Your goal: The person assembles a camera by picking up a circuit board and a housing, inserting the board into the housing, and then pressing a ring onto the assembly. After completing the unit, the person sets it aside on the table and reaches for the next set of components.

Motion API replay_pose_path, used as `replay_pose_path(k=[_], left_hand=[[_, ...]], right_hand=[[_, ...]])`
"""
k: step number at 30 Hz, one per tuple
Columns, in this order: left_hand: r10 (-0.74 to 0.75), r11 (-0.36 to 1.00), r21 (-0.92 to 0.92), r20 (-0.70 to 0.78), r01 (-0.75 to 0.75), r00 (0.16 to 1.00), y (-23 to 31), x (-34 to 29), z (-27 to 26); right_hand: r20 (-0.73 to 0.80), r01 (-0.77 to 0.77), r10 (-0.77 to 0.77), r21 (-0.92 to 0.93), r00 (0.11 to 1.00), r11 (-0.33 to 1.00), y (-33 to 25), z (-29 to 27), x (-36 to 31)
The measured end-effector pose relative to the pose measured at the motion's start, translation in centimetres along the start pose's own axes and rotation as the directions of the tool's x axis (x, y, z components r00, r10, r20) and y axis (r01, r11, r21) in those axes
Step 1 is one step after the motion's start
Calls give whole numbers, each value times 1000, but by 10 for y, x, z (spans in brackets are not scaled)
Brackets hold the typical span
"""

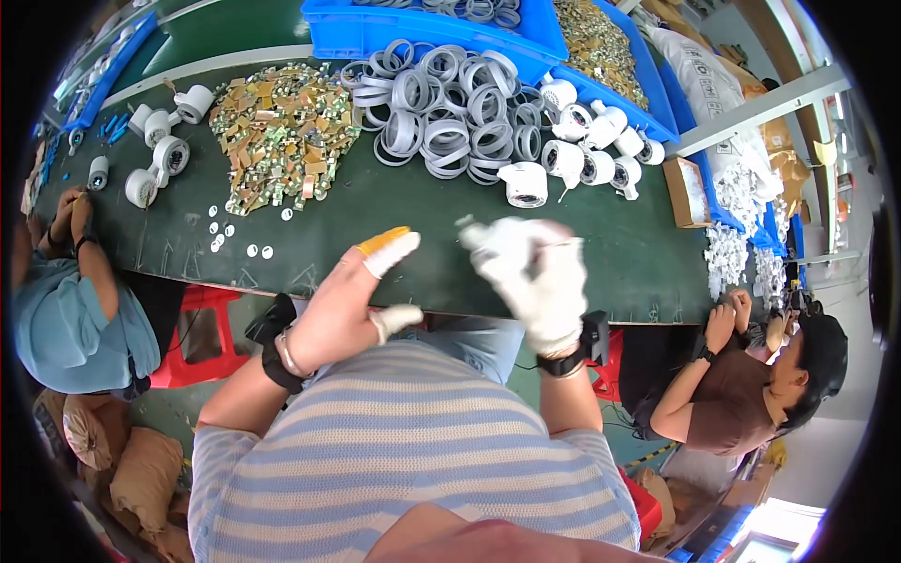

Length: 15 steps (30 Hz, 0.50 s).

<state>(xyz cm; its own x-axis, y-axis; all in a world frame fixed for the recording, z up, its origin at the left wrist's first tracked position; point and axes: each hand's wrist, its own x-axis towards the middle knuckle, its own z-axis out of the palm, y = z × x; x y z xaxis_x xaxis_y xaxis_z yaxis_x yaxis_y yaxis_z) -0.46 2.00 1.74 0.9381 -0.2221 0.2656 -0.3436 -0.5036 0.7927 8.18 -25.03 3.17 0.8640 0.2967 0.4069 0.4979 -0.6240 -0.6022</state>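
Observation:
My left hand [343, 305] is over the front edge of the green table, thumb and fingers apart, with nothing between them. It wears an orange and a white finger cover and a white one on the thumb. My right hand [535, 272], in a white glove, is closed above the table, its fingers pinched and slightly blurred. A small pale tip shows at its fingertips, too unclear to name. Beyond it stand several white camera housings [526, 185] and a heap of grey rings [443, 139]. Past my left hand lie small circuit boards [272, 141] and several white discs [252, 251].
Blue bins [340, 36] stand at the back, one holding grey rings. More camera housings [172, 154] lie at the left. A small cardboard box [686, 192] sits at the right, near white plastic parts [727, 255]. Other people sit at both sides, their hands at the table.

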Motion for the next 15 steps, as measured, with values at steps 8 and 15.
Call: replay_pose_path(k=[8, 15], left_hand=[[-444, 575, -676, 215, 461, 870, -13, 4, -8], [-505, 274, -894, 181, 355, 844, -28, -22, -16]], right_hand=[[89, 328, -336, 88, 938, 940, 3, 76, 59], [269, 344, -257, -358, 928, 868, 18, 80, 73]])
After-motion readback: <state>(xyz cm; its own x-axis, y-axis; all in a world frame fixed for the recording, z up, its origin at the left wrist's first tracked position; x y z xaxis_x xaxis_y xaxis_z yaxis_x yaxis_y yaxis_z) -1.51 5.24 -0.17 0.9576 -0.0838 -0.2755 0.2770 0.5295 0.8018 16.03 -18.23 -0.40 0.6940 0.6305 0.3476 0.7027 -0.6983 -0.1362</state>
